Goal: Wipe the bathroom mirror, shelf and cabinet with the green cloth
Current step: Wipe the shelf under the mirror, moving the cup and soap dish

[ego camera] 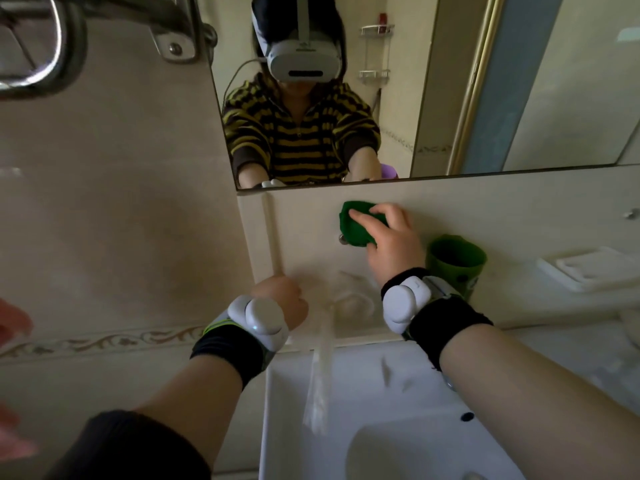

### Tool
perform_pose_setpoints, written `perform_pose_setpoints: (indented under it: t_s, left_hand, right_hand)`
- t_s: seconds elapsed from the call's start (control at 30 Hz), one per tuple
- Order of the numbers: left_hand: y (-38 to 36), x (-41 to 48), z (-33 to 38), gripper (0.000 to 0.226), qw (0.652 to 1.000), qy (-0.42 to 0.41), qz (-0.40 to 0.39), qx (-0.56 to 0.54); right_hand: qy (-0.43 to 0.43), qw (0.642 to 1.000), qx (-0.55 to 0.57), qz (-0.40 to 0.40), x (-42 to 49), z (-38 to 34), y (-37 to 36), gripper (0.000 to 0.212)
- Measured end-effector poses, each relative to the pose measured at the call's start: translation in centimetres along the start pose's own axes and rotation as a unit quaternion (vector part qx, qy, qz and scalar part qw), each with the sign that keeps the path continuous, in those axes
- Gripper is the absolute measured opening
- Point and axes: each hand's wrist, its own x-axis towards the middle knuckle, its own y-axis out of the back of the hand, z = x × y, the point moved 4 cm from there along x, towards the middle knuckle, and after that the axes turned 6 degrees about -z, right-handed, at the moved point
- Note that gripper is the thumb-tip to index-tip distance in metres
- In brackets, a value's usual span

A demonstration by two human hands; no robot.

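Observation:
My right hand (pixel 389 240) presses the crumpled green cloth (pixel 355 226) flat against the cream panel (pixel 485 209) just below the mirror (pixel 433 98). A small metal knob (pixel 343 239) peeks out at the cloth's lower left edge. My left hand (pixel 282 297) is closed into a fist and rests on the left end of the narrow shelf (pixel 519 306), by the panel's corner. It seems to hold nothing. Both wrists wear black bands with white trackers. The mirror reflects a person in a striped top wearing a headset.
A green cup (pixel 457 263) stands on the shelf right of my right wrist, and a white soap dish (pixel 588 268) lies further right. The white basin (pixel 381 427) sits below. A chrome towel rack (pixel 41 39) hangs top left on the tiled wall. Another knob (pixel 632 213) shows far right.

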Motion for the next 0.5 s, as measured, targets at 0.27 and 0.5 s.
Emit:
perform_pose_setpoints:
  t_s: [0.27,0.5]
  left_hand:
    - [0.2,-0.2,0.2,0.035,1.0,-0.008,-0.015,0.02]
    - [-0.8,-0.3,-0.1,0.062,0.999,0.014,-0.004,-0.028]
  right_hand:
    - [-0.03,0.999,0.008,-0.045,-1.1,0.2,-0.8,0.057]
    - [-0.043,0.998,0.029,-0.042,-1.6,0.3,-1.1,0.057]
